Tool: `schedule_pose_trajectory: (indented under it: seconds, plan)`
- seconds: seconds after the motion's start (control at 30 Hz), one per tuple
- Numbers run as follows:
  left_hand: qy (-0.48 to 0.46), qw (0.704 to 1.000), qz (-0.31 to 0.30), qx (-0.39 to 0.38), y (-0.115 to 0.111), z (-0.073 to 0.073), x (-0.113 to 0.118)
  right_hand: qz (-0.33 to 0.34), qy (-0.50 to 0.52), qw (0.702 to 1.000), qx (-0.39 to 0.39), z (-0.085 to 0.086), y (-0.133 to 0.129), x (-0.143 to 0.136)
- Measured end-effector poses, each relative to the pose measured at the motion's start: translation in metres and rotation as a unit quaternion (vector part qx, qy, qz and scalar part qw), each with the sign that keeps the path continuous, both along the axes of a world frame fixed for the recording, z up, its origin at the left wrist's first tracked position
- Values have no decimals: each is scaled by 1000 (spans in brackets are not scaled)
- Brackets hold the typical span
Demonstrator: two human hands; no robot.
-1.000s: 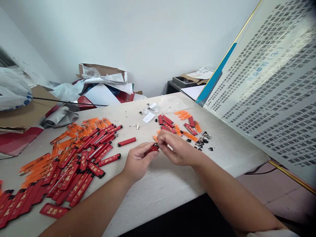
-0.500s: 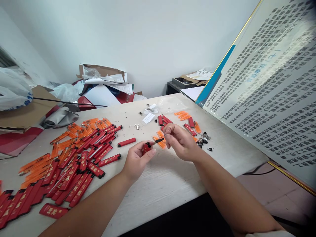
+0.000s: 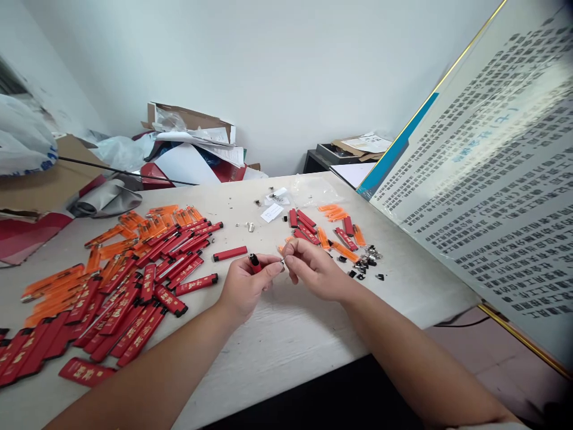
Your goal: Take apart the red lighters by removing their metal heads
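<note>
My left hand (image 3: 244, 286) is closed round a red lighter (image 3: 255, 267) whose black top end sticks up between thumb and fingers. My right hand (image 3: 313, 269) is just to its right, thumb and forefinger pinched on a thin metal rod (image 3: 282, 260). The rod's other end meets the left thumb and forefinger tips; a dark bit shows there, too small to make out. Behind the left hand a single red lighter lies on the table. To the left spreads a big heap of red lighters (image 3: 129, 304) with gold lettering, beside orange transparent lighter bodies (image 3: 62, 286).
Small black and metal parts (image 3: 369, 258) lie right of my right hand, near more red and orange pieces. Farther back are a white paper slip (image 3: 271, 212) and a clear plastic bag (image 3: 316, 191). A large printed board (image 3: 483, 179) leans along the right edge. Boxes and papers (image 3: 192, 143) stand behind.
My right hand has moved left and down to the left hand's fingertips. The black piece that showed between the hands is now mostly hidden. The view has shifted slightly.
</note>
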State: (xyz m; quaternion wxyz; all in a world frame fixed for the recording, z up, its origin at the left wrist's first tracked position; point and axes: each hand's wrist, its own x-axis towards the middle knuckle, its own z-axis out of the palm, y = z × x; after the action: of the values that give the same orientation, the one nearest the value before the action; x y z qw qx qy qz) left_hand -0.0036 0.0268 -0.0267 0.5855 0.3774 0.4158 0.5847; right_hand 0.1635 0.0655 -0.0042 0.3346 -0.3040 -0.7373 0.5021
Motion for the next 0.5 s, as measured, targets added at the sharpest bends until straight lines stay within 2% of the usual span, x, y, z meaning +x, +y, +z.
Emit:
schedule_pose_trajectory:
  seconds: [0.23,0.5]
  plan:
    - [9,1000,-9,19,-1,0,-1,66,106,984,-126,7,6,4]
    - [51,998,-28,18,0,-5,-1,64,92,980,-166,8,8,5]
